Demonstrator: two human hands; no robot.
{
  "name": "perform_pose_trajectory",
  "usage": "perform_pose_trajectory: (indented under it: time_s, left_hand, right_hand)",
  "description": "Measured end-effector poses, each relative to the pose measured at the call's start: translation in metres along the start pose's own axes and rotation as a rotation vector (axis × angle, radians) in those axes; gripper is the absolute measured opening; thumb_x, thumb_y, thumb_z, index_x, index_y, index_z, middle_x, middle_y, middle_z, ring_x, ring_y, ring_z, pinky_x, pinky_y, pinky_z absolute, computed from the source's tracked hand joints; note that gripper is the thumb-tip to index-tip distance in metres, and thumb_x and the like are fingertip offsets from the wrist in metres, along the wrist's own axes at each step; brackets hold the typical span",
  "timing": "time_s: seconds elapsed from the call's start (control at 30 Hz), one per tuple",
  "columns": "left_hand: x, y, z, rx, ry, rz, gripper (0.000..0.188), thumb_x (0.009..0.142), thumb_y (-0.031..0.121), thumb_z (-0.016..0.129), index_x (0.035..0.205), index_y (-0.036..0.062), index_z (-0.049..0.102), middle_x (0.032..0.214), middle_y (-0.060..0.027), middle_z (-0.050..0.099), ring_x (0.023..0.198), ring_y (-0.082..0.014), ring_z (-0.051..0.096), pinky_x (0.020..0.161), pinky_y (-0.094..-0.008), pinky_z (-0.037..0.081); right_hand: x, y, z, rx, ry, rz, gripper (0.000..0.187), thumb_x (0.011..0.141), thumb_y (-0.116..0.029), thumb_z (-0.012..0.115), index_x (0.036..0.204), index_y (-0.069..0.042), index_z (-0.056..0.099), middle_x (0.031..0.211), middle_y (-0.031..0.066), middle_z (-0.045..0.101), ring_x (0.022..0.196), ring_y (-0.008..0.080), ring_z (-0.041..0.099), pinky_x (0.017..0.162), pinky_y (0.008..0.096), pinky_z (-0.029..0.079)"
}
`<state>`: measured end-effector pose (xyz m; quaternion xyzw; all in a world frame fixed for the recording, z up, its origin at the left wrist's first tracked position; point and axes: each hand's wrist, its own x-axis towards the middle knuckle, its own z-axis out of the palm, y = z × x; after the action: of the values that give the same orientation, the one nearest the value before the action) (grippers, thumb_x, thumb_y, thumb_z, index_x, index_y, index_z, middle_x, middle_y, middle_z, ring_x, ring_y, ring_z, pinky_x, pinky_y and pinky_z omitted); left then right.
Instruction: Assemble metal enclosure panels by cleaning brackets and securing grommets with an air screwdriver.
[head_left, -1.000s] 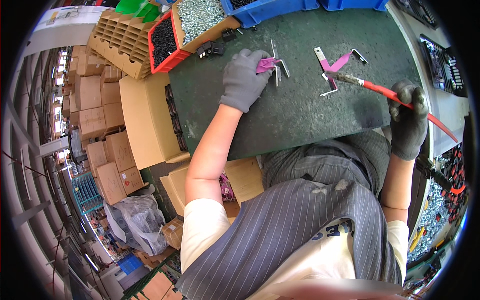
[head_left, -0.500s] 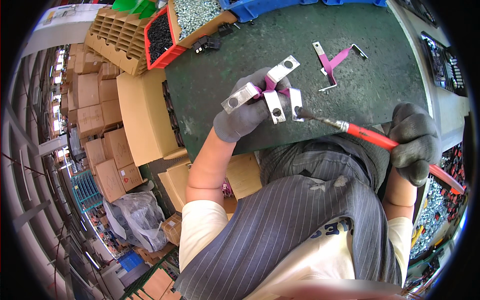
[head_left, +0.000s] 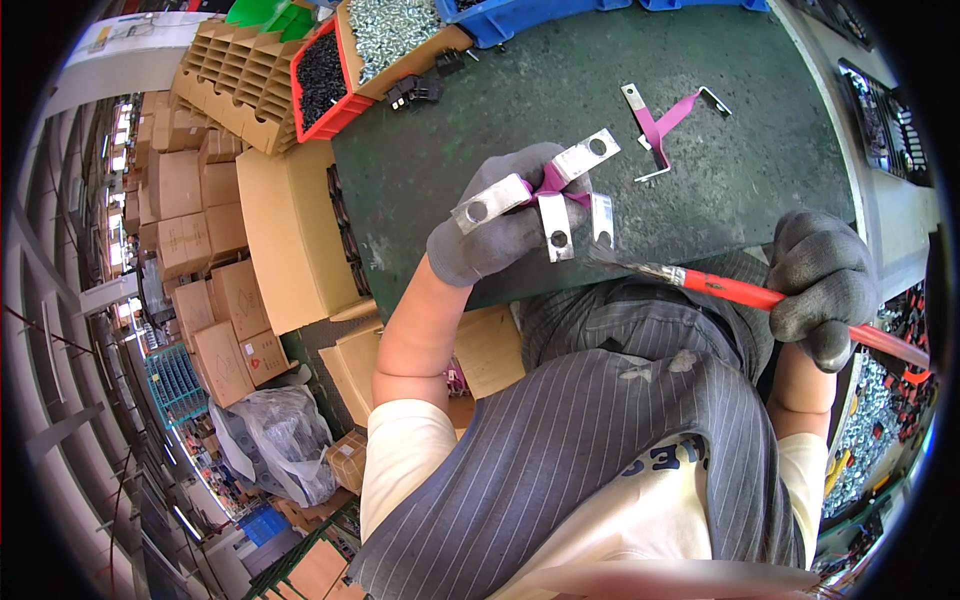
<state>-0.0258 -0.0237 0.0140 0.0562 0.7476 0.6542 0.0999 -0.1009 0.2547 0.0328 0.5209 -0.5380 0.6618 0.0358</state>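
Note:
My left hand (head_left: 485, 245), in a dark grey glove, is closed around several purple-coated metal busbars (head_left: 588, 155). Their bare silver ends, each with a round hole, fan out past my fingers. In the same kind of glove, my right hand (head_left: 825, 280) grips a brush (head_left: 735, 288) by its red handle. The dark bristles point left and lie at the lower tip of the rightmost busbar end; whether they touch it I cannot tell. Beyond my hands, more purple-coated busbars (head_left: 657, 130) with bent silver ends lie crossed on the green worktable (head_left: 520, 95).
At the back left stand a red bin (head_left: 345, 110) of black parts and a cardboard box (head_left: 425, 48) of screws. Small black parts (head_left: 413, 92) lie beside them. Blue bins (head_left: 510, 22) line the far edge. An open carton (head_left: 290, 235) stands left of the table.
The busbars in my left hand have tilted and shifted slightly right and down. The brush has dropped a little, its bristles moving from the rightmost end's hole to its lower tip.

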Motion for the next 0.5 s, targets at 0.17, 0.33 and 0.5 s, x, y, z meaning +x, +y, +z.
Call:
perform_pose_trajectory:
  time_s: [0.17,0.33,0.5]
  left_hand:
    - [0.006,0.005,0.003,0.111,-0.010,0.056,0.021,0.076,0.015,0.064,0.089,0.0009,0.056,0.079,-0.0024,0.056,0.068,-0.0085,0.052,0.060,-0.0226,0.042]
    - [0.009,0.002,0.000,0.269,-0.006,0.153,0.015,0.077,0.008,0.064,0.089,0.0017,0.056,0.073,-0.0064,0.058,0.063,-0.0145,0.053,0.061,-0.0260,0.044]
    - [0.017,-0.002,0.004,0.270,0.007,0.236,0.017,0.078,0.009,0.063,0.092,0.0017,0.056,0.077,-0.0076,0.058,0.067,-0.0175,0.057,0.063,-0.0280,0.045]
  right_hand:
    - [-0.013,-0.007,-0.011,0.016,0.128,0.091,0.047,0.085,-0.049,0.051,0.059,-0.011,0.058,0.058,0.0027,0.051,0.048,0.0164,0.048,0.044,0.0284,0.034]
    - [-0.012,-0.005,-0.010,-0.008,0.058,0.128,0.046,0.085,-0.048,0.052,0.058,-0.011,0.056,0.057,0.0026,0.051,0.047,0.0176,0.046,0.045,0.0301,0.035]
    - [-0.010,-0.009,-0.005,-0.064,0.161,0.103,0.046,0.087,-0.047,0.050,0.060,-0.010,0.057,0.058,0.0029,0.051,0.048,0.0163,0.048,0.044,0.0287,0.036]
